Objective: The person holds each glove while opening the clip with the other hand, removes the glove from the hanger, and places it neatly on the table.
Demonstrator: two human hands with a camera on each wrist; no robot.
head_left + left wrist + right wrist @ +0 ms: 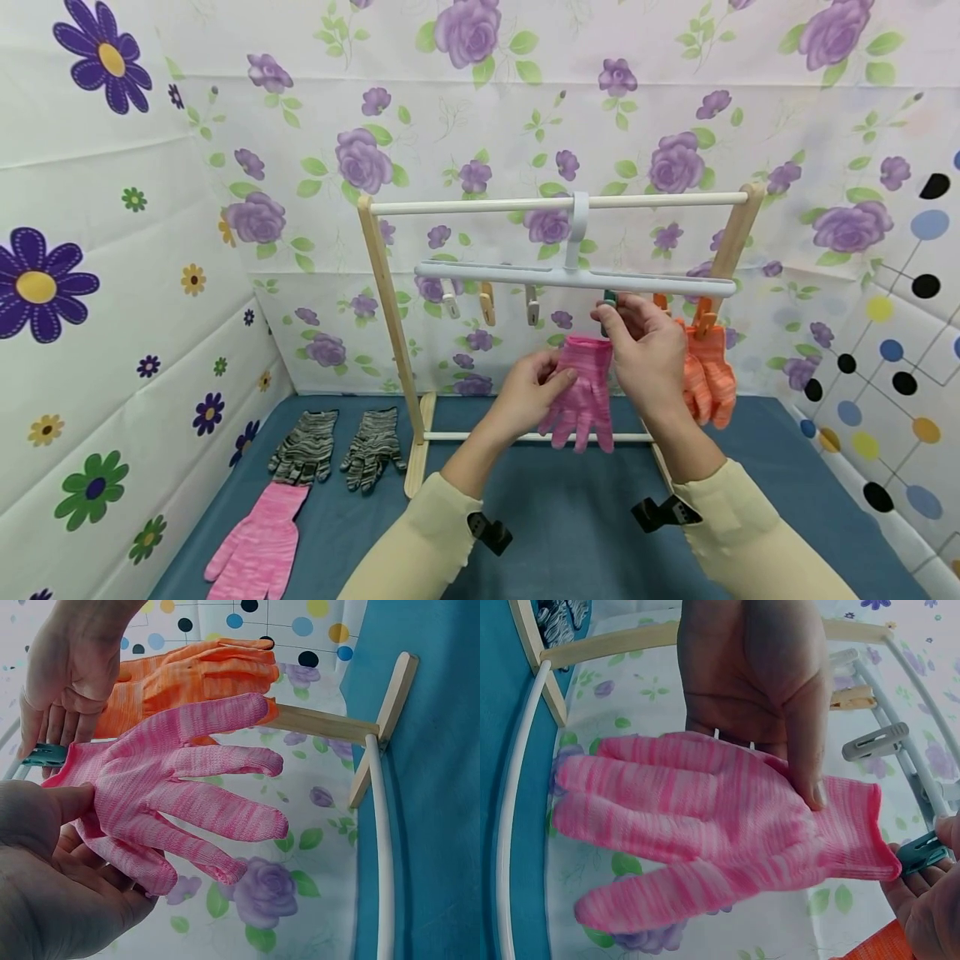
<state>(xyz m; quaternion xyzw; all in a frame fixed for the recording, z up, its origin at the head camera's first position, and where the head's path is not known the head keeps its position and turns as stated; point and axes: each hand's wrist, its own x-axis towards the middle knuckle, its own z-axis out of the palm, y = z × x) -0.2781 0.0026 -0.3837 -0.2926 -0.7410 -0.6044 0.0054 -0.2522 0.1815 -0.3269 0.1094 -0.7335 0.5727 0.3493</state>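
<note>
A pink knit glove (583, 392) hangs fingers down below the pale hanger (487, 272). My left hand (528, 392) pinches it near the cuff, thumb on the front and fingers behind. At the hanger, my right hand (648, 350) pinches a dark green clothespin (922, 853). In the right wrist view that clothespin meets the edge of the pink cuff (855, 829). Beside the right hand, an orange glove pair (708, 375) hangs from orange clothespins (705, 318).
A white clothespin (450, 298), a wooden one (487, 303) and a grey one (532, 305) dangle from the hanger, which hooks over the rack's top bar (465, 206). Two grey-black gloves (306, 442) and another pink glove (258, 542) lie on the blue table at left.
</note>
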